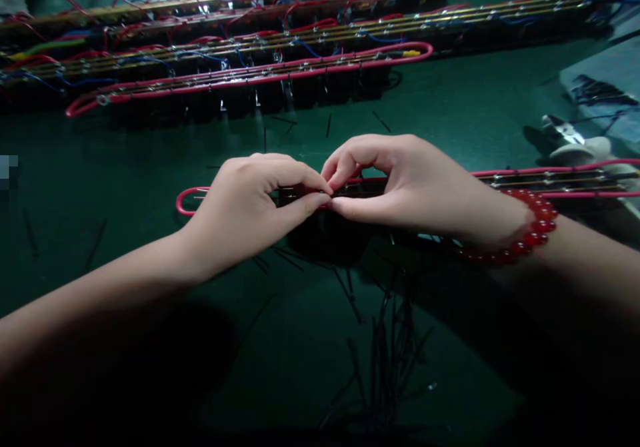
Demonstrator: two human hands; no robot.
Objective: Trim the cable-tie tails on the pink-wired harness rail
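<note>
A long wired strip with a pink cable (pixel 500 174) looped round it lies across the green table, passing under both hands. Over its left part, my left hand (pixel 250 197) has thumb and index finger pinched together. My right hand (pixel 400 174), with a red bead bracelet (pixel 540 220) at the wrist, pinches from the other side. The fingertips of both hands meet above the strip. Whatever small thing lies between them is hidden and too dark to make out.
Several similar wired strips (pixel 250 74) lie across the back of the green table (pixel 465 114). A pile of thin black ties (pixel 390 347) is near the front, with loose ones scattered about. Metal cutters (pixel 563 129) rest at the right.
</note>
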